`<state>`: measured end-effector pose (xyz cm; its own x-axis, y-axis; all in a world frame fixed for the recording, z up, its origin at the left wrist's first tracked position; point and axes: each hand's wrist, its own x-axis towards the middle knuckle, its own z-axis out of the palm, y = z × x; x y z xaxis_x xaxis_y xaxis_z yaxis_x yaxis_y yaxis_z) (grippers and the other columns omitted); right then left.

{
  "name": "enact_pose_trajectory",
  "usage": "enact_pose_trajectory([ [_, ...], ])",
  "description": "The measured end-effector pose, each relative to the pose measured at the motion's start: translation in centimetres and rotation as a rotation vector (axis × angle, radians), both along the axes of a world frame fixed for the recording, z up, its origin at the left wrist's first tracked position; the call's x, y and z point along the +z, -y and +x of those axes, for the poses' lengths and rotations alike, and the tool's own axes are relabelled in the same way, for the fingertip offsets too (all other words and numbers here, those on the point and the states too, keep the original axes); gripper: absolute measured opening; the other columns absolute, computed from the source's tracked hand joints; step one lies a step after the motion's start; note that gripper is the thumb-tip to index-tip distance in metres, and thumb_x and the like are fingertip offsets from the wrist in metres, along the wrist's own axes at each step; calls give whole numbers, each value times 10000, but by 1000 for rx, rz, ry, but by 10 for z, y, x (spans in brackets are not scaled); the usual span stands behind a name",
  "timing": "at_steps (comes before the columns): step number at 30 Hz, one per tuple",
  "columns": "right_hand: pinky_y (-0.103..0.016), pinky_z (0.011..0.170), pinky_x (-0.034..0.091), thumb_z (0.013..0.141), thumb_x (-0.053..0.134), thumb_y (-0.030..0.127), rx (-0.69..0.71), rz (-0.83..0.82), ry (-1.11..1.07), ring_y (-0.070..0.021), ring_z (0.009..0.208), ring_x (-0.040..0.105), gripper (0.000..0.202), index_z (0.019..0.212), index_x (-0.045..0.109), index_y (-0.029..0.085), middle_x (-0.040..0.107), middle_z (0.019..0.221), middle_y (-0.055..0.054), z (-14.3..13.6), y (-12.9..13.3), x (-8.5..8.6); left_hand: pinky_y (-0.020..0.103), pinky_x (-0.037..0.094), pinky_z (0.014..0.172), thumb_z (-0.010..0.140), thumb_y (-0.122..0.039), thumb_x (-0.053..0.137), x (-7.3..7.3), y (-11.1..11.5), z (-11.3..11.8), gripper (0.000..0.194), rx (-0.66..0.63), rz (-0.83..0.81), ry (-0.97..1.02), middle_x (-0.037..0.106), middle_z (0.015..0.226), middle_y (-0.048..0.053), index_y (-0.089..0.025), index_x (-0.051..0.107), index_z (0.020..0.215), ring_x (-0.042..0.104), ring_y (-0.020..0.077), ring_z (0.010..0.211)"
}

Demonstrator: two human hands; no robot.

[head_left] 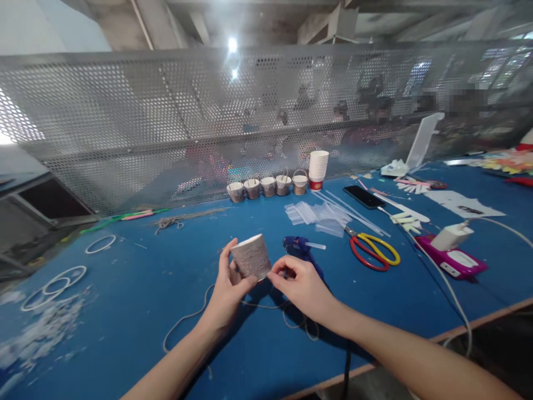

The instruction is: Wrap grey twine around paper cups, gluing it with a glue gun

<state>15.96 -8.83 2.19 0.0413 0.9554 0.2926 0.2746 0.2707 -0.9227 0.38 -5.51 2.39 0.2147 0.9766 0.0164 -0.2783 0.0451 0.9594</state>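
My left hand (233, 283) is wrapped round a paper cup (252, 258) wound with grey-brown cord, holding it tilted above the table. At the cup's lower right edge, my right hand (297, 280) has its thumb and forefinger pinched together. The cord (266, 305) trails loosely on the table below both hands, and the pinch seems to be on it, though the fingertips hide the spot. A blue glue gun (297, 244) with a clear glue stick lies just behind my right hand.
Several cord-wrapped cups (268, 188) and a stack of white cups (318, 166) stand along the perforated metal screen (166, 133). Red-and-yellow scissors (372, 253), clear plastic pieces (314, 214), a phone (363, 196) and a purple power strip (453, 258) lie right. White rings (56, 286) lie left.
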Motion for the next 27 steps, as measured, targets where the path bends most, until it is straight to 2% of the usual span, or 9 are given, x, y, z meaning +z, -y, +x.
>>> enact_pose_trajectory([
  [9, -220, 511, 363, 734, 590, 261, -12, -95, -54, -103, 538, 439, 120, 655, 545, 181, 498, 581, 41, -2, 1, 0, 350, 464, 859, 601, -138, 730, 3, 1, 0, 808, -9, -18, 14, 628, 1077, 26, -331, 380, 1303, 605, 211, 961],
  [18, -227, 531, 391, 733, 579, 267, -31, -65, -50, -110, 549, 460, 118, 651, 546, 187, 519, 591, 35, 0, 1, 2, 345, 471, 835, 599, -134, 716, 6, 1, -2, 907, -34, -54, 54, 659, 1026, 23, -353, 331, 1390, 619, 220, 932],
  [22, -226, 517, 373, 725, 582, 268, -23, -76, -66, -106, 533, 442, 122, 647, 532, 188, 496, 578, 42, -1, 1, 1, 363, 455, 893, 611, -126, 687, 5, 2, -1, 899, -70, -87, 78, 677, 1039, 30, -362, 338, 1406, 637, 212, 910],
  [27, -221, 516, 360, 721, 588, 249, -14, -92, -41, -102, 537, 444, 103, 657, 539, 184, 490, 575, 48, -3, 2, -2, 406, 434, 949, 613, -186, 763, 2, 3, 3, 874, -68, -85, 78, 686, 1025, 35, -346, 363, 1373, 649, 227, 941],
])
